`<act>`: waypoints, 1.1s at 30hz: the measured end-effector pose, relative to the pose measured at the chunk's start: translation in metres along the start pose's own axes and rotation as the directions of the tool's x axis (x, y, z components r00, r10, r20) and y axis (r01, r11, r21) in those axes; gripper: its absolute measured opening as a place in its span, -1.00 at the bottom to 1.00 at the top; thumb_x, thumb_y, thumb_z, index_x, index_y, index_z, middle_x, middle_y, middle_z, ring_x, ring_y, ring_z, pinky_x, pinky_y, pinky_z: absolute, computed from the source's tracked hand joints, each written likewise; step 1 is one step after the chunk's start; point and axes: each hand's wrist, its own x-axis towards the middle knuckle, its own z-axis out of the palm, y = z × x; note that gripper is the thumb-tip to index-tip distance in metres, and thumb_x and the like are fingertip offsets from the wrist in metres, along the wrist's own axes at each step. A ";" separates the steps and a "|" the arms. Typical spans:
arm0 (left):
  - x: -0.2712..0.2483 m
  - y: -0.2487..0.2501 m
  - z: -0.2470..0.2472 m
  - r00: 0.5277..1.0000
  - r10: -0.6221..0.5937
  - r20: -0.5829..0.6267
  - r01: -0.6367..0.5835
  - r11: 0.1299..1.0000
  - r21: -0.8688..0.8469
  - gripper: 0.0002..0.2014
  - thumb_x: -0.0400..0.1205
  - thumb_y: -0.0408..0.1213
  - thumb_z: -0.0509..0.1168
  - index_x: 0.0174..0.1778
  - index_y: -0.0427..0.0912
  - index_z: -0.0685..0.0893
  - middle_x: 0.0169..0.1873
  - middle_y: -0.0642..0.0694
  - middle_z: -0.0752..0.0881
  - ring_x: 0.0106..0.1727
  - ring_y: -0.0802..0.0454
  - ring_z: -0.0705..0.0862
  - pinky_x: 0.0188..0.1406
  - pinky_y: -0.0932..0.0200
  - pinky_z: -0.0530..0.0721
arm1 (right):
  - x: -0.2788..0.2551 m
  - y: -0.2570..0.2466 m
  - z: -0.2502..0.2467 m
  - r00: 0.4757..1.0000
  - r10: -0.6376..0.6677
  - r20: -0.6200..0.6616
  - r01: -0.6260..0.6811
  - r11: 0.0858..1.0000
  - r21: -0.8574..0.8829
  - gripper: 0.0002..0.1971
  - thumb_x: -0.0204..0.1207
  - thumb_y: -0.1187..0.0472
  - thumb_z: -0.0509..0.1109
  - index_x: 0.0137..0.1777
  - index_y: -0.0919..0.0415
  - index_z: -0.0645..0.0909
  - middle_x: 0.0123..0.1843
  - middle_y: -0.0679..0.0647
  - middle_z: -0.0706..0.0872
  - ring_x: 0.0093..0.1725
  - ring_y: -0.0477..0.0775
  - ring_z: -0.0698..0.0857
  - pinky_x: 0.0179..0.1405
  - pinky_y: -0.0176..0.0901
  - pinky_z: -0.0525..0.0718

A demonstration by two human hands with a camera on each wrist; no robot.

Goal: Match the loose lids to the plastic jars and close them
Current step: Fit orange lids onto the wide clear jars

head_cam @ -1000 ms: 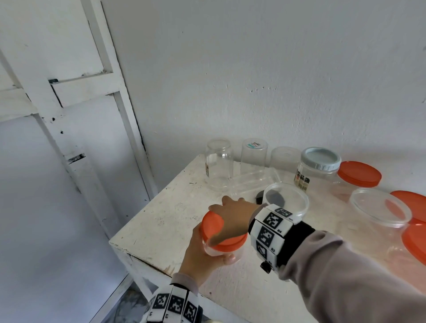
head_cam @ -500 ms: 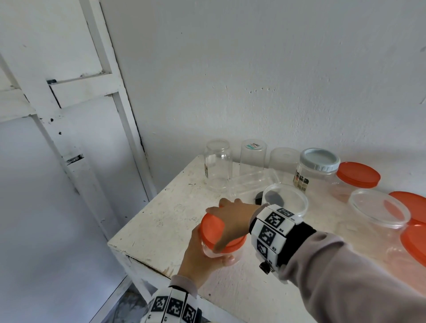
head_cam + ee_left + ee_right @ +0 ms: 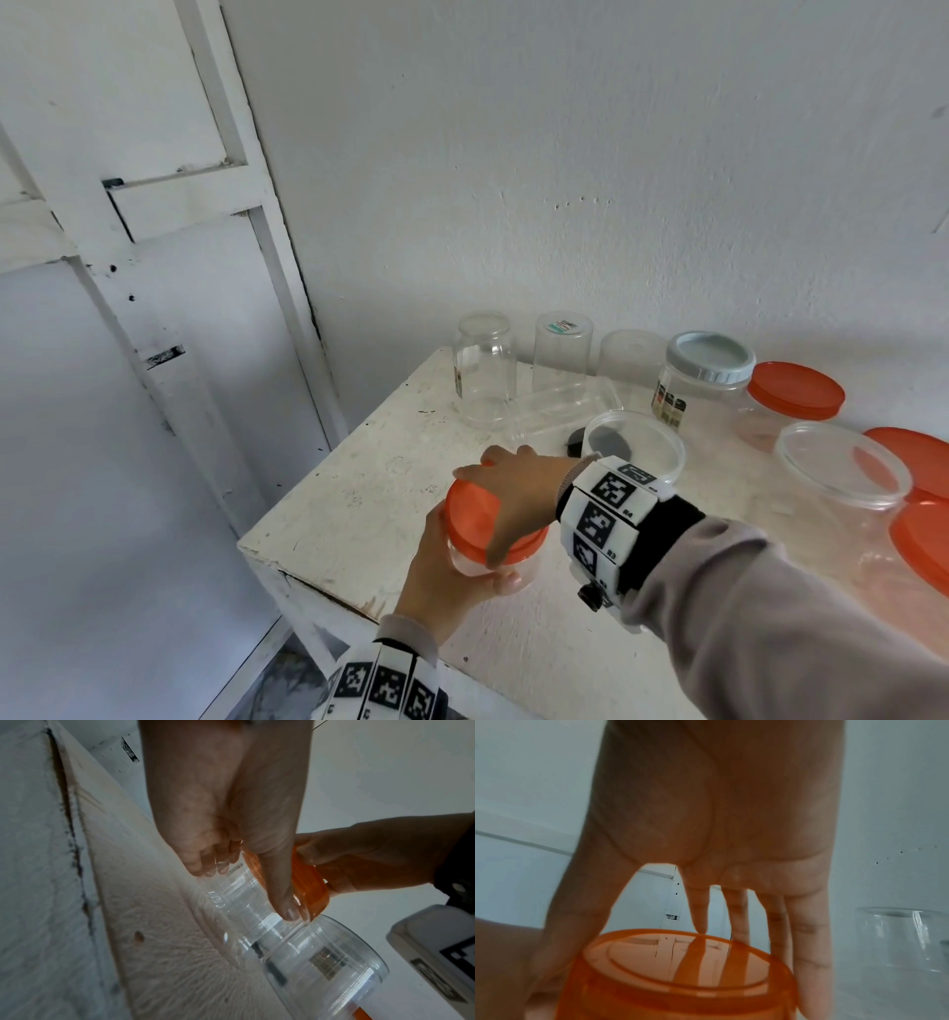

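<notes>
A small clear plastic jar stands near the front left corner of the white table. My left hand grips its body from the near side. An orange lid sits on the jar's mouth. My right hand lies over the lid, its thumb and fingers curled down around the rim. A larger clear open jar stands just behind, with dark lids seen through it.
Along the back wall stand upturned clear jars, a clear rectangular tub, a jar with a pale blue lid and an orange-lidded jar. At right are a wide open jar and more orange lids. The table edge is close on the left.
My right hand has turned a little on the orange lid, its fingers shifting round the rim. The jar and my left hand stay in place.
</notes>
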 end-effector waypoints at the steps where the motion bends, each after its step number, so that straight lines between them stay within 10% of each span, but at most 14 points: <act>1: 0.001 -0.001 0.000 1.000 -0.014 0.000 0.014 0.999 0.029 0.34 -0.37 0.40 0.54 0.37 -0.04 0.28 0.25 0.05 0.52 0.18 0.28 0.57 0.01 0.47 0.56 | 0.001 0.001 0.001 1.000 0.009 -0.014 -0.009 1.000 0.011 0.01 0.22 -0.26 0.56 0.62 -0.22 0.08 0.47 -0.01 0.31 0.43 0.22 0.33 0.25 0.37 0.52; 9: 0.003 -0.002 -0.003 0.999 -0.030 0.036 0.028 0.997 0.067 0.14 -0.06 0.04 0.62 0.45 -0.23 0.32 0.33 -0.18 0.57 0.34 -0.07 0.57 0.34 -0.05 0.59 | 0.005 -0.001 0.014 0.985 0.118 -0.124 -0.117 0.993 0.019 0.08 0.09 -0.61 0.35 0.56 -0.07 0.20 0.42 0.06 0.34 0.37 0.27 0.45 0.21 0.27 0.55; 14: 0.003 -0.004 -0.003 0.999 -0.039 0.021 0.038 0.998 0.052 0.41 -0.37 0.45 0.51 0.43 -0.02 0.19 0.28 0.11 0.45 0.32 0.12 0.49 0.24 0.27 0.54 | 0.001 0.001 0.005 1.000 0.026 -0.006 -0.026 1.000 0.001 0.09 0.17 -0.32 0.56 0.62 -0.22 -0.01 0.50 -0.03 0.24 0.48 0.21 0.29 0.26 0.44 0.47; 23: 0.002 -0.006 -0.002 0.997 -0.073 0.009 0.071 0.994 0.087 0.39 -0.32 0.44 0.53 0.44 -0.08 0.21 0.33 0.00 0.47 0.31 0.10 0.52 0.08 0.48 0.56 | -0.009 0.002 0.009 0.991 0.008 -0.131 -0.004 0.999 0.036 0.02 0.23 -0.40 0.49 0.63 -0.09 0.12 0.47 0.03 0.31 0.41 0.20 0.35 0.25 0.17 0.56; 28: 0.002 -0.003 0.002 0.988 -0.139 -0.066 0.148 0.978 0.147 0.07 0.15 -0.15 0.69 0.50 -0.10 0.19 0.41 -0.10 0.46 0.39 -0.08 0.50 0.38 -0.08 0.55 | -0.013 -0.004 0.016 0.976 0.045 -0.214 -0.037 0.999 0.037 -0.04 0.26 -0.45 0.42 0.59 -0.05 0.19 0.44 0.06 0.34 0.37 0.21 0.37 0.24 0.11 0.56; 33: 0.004 -0.006 0.003 0.981 -0.170 -0.092 0.184 0.968 0.170 -0.02 0.27 -0.31 0.65 0.50 -0.09 0.19 0.38 -0.07 0.47 0.38 -0.07 0.49 0.38 -0.01 0.54 | -0.015 -0.006 0.024 0.956 0.091 -0.280 -0.068 0.993 0.092 -0.07 0.28 -0.44 0.39 0.57 -0.01 0.21 0.43 0.07 0.35 0.38 0.23 0.35 0.22 0.07 0.55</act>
